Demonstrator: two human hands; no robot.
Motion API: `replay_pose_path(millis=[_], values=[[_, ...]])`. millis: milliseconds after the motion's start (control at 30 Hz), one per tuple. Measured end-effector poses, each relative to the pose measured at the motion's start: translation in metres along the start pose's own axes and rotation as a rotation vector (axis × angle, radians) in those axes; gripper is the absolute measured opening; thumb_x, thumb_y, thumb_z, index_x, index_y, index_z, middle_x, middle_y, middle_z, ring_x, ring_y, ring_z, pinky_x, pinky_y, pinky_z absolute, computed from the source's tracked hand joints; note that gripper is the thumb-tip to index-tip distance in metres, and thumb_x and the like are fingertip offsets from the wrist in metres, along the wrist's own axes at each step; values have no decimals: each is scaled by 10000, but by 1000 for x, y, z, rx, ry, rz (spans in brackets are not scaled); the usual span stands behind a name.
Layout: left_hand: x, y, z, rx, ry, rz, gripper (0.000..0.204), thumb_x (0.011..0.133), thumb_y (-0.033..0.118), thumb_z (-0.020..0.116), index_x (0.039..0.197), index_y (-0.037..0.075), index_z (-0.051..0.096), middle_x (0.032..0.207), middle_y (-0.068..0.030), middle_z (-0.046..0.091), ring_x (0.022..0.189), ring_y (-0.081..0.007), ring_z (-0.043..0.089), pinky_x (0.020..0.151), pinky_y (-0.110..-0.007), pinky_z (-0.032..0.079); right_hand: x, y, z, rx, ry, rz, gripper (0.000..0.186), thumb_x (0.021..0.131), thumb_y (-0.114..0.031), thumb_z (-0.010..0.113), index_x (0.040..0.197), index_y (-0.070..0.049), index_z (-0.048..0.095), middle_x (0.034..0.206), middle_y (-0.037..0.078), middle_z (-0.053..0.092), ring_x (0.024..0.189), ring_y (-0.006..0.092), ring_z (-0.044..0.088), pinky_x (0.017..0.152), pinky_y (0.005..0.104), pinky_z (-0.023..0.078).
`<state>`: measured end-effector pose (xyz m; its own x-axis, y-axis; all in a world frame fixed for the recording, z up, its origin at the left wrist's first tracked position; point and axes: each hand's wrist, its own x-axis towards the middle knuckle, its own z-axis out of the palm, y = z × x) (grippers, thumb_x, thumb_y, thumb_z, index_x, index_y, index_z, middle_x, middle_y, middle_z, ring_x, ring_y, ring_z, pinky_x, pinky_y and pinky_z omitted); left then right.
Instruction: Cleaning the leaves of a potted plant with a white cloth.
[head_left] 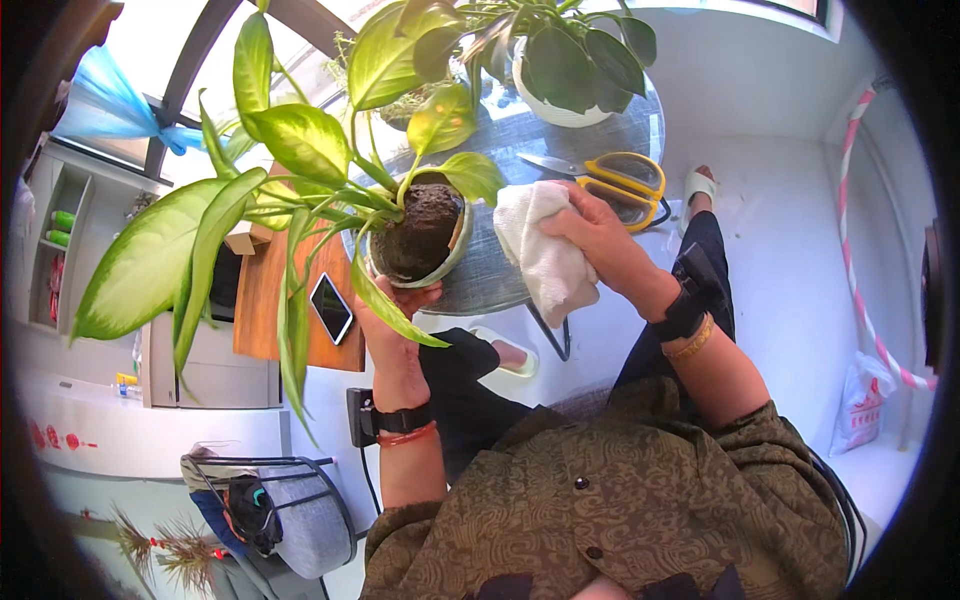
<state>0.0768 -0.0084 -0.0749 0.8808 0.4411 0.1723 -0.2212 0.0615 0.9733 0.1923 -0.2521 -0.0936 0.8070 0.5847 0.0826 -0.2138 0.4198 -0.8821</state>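
A potted plant with long yellow-green, dark-edged leaves (303, 143) leans to the left. Its small pale pot (440, 272) is tilted, so the dark soil (425, 225) shows. From below and the near side, my left hand (388, 322) is closed around this pot; a drooping leaf covers part of the hand. My right hand (606, 238) grips a bunched white cloth (540, 245) just right of the pot, apart from it. Beyond that hand, yellow-handled scissors (625, 180) lie on a round, grey glass-topped table (490, 265).
A second plant in a white pot (565, 110) stands at the table's far side. A phone (331, 308) lies on a wooden surface (262, 300) to the left. A grey chair (310, 510) stands at lower left, a plastic bag (862, 405) at far right.
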Motion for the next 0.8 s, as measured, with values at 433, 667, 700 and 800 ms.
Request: replay_pose_path(millis=[433, 667, 700, 800], values=[[38, 2, -36, 143, -66, -28, 493, 910, 405, 524, 1173, -12, 530, 897, -91, 672, 617, -151, 658, 415, -231, 528, -7, 6, -6, 106, 8, -2, 410, 826, -137, 607, 1219, -67, 515, 1061, 11, 566, 949, 102, 541, 839, 260, 458], [53, -6, -51, 29, -58, -130, 392, 933, 231, 498, 1217, -39, 495, 908, -90, 671, 631, -138, 665, 449, -251, 561, -7, 10, -4, 57, 10, -36, 394, 826, -130, 604, 1205, -68, 517, 1059, 12, 569, 949, 107, 545, 848, 267, 459], [56, -8, -52, 22, -54, -132, 392, 933, 231, 498, 1217, -39, 495, 908, -90, 671, 631, -138, 665, 449, -251, 561, -7, 10, -5, 66, 10, -45, 385, 827, -129, 602, 1198, -67, 519, 1058, 14, 570, 950, 108, 547, 849, 268, 460], [60, -4, -53, -31, -110, -115, 357, 930, 192, 493, 1200, -40, 519, 879, -56, 668, 558, -97, 624, 426, -215, 516, -6, 10, -6, 68, 29, -47, 374, 830, -131, 597, 1189, -63, 521, 1057, 19, 572, 950, 110, 548, 850, 269, 461]])
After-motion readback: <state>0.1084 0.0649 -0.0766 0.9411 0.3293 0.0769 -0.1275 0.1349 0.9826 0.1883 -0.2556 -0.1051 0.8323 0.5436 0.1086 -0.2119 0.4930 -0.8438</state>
